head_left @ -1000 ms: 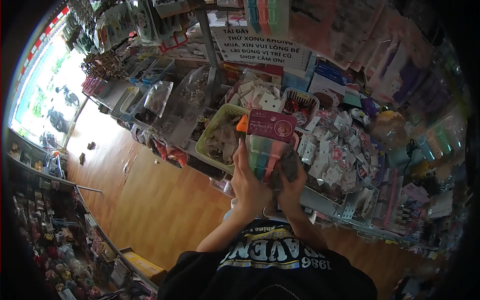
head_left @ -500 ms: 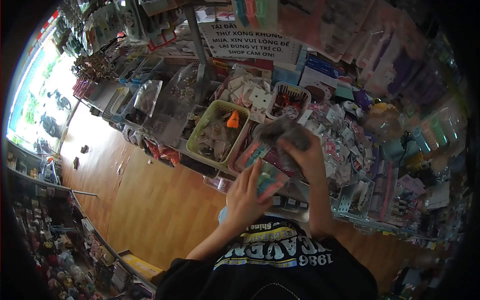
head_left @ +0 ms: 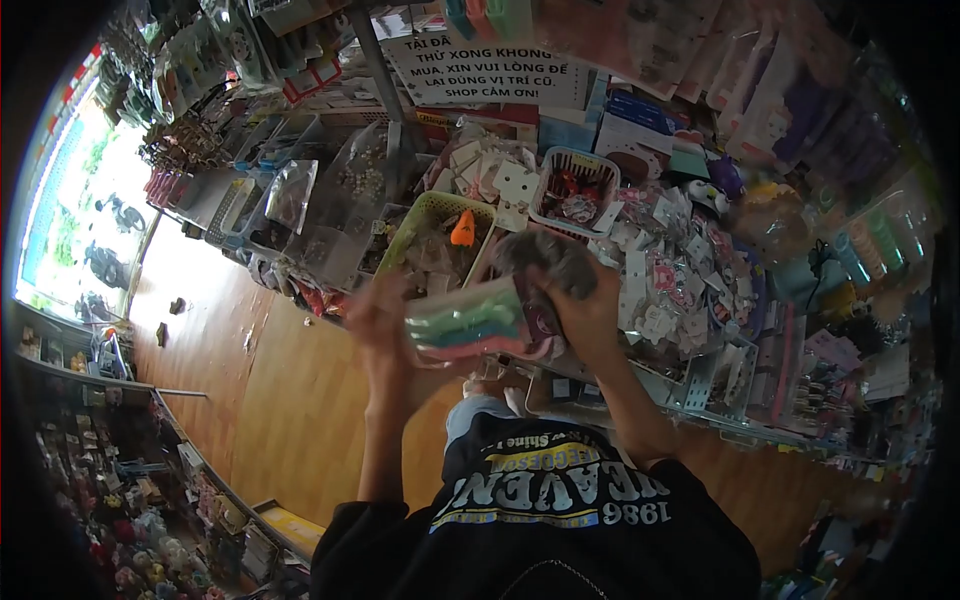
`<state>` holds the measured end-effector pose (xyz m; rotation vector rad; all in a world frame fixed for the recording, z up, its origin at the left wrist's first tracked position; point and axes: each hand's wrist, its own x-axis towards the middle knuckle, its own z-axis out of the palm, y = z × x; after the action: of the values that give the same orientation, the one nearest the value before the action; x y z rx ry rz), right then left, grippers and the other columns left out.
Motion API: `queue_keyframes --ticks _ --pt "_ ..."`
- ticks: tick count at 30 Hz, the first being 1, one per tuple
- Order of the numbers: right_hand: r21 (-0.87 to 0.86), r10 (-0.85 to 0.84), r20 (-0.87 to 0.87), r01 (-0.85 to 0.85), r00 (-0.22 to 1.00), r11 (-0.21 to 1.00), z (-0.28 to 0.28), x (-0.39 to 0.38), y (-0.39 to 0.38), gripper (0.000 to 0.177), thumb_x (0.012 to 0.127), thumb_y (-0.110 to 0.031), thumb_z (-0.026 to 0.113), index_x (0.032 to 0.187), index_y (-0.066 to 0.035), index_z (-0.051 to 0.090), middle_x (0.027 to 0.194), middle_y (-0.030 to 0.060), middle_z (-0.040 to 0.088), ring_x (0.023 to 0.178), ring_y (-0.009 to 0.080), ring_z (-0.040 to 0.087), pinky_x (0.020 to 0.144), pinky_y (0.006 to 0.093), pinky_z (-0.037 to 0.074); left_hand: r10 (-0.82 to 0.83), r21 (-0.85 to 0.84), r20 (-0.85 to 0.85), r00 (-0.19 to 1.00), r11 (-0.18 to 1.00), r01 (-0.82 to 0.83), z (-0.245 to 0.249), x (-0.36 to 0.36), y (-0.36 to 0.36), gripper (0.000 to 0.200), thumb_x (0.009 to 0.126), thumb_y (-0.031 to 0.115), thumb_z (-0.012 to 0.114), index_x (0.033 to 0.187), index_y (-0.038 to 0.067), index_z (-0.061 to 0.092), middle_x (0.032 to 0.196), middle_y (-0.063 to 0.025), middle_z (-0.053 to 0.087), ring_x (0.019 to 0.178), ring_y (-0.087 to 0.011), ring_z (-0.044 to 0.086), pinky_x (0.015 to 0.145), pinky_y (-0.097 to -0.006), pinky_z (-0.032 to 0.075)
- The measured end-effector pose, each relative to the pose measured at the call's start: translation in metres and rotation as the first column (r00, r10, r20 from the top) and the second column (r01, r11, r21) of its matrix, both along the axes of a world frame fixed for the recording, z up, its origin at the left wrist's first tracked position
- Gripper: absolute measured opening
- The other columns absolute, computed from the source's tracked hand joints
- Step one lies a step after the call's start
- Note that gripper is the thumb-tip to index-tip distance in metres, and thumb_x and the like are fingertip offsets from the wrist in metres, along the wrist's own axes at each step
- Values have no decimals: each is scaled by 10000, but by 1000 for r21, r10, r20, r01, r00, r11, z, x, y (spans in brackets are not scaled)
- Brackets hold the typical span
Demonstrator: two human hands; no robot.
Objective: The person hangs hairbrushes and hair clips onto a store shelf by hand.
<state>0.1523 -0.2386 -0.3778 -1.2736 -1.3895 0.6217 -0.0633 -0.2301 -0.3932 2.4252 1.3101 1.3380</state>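
My left hand (head_left: 385, 335), smeared by motion, grips the left end of a clear plastic packet (head_left: 465, 325) with green, blue and pink items inside. The kind of item in it is hard to make out. My right hand (head_left: 588, 312) is closed around a dark grey, soft-looking fluffy bundle (head_left: 550, 262), just right of the packet. Behind the packet stands a yellow-green basket (head_left: 395, 245) of small bagged goods, with an orange piece (head_left: 463, 229) on top.
A white basket (head_left: 570, 230) with red items stands behind my right hand. Piles of small carded packets (head_left: 680, 270) lie to the right. A printed sign (head_left: 490, 70) and hanging bags (head_left: 740, 100) are above. Wooden floor (head_left: 270, 390) shows at left, beside another goods-filled shelf (head_left: 150, 500).
My left hand has moved left and up with the packet, which now lies broadside to view. My right hand with the grey bundle has shifted slightly left.
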Motion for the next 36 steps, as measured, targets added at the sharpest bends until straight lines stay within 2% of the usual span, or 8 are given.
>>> queue_keyframes --ticks 4,6,12,16,18,24,26,36 --pt "-104 -116 -658 63 744 993 -10 -24 12 302 791 -151 643 1023 27 567 907 67 625 776 107 574 707 236 445 -80 158 629 774 987 -26 -41 16 12 987 646 575 657 1334 34 202 1315 -152 279 1199 -263 331 996 -388 282" --pt "-79 -74 -787 20 613 997 -13 -40 13 298 801 -141 630 1046 16 569 912 51 624 772 101 576 703 225 444 -101 95 995 -12 879 467 -52 46 0 1004 660 633 585 1339 17 175 1245 -189 340 1177 -306 346 984 -453 305" --pt "-181 13 -789 -253 614 950 -2 -56 -12 387 820 -86 585 1180 -8 468 1059 58 562 932 102 535 795 236 431 2 463 834 -552 544 700 11 27 33 694 839 490 442 1310 15 260 1147 -187 423 1044 -305 452 914 -441 391" --pt "66 65 -644 -29 762 997 -11 -43 -5 474 808 -48 575 1238 -5 380 1186 107 477 982 164 522 837 276 430 91 270 894 -439 672 689 11 26 36 671 835 470 446 1286 -3 291 1032 -167 487 938 -294 506 880 -450 425" --pt "447 -133 -30 132 991 885 3 -42 0 478 812 -27 537 1253 -9 354 1207 148 459 1057 191 485 909 304 381 142 258 874 -464 674 692 18 37 30 674 836 481 436 1277 -11 303 1027 -165 499 917 -295 521 892 -464 412" --pt "73 155 78 -161 985 984 -9 -87 -28 539 823 -161 534 1260 69 317 1305 261 341 1225 403 329 995 409 281 90 28 977 -193 844 536 24 54 26 707 830 504 429 1327 34 249 1043 -147 478 968 -258 497 953 -454 355" --pt "41 164 72 -168 984 985 -11 -88 -29 544 820 -183 537 1248 84 332 1296 275 346 1237 417 303 1005 416 264 -201 316 935 -293 848 425 16 53 28 733 834 489 429 1350 35 174 1008 -137 471 958 -243 491 981 -472 308" --pt "176 455 387 -548 802 818 -2 -53 -32 410 701 -90 617 1075 42 512 982 200 586 988 371 542 982 479 313 78 22 986 -145 808 589 19 36 27 709 835 463 416 1357 53 167 1202 -197 427 1050 -278 488 970 -502 325"
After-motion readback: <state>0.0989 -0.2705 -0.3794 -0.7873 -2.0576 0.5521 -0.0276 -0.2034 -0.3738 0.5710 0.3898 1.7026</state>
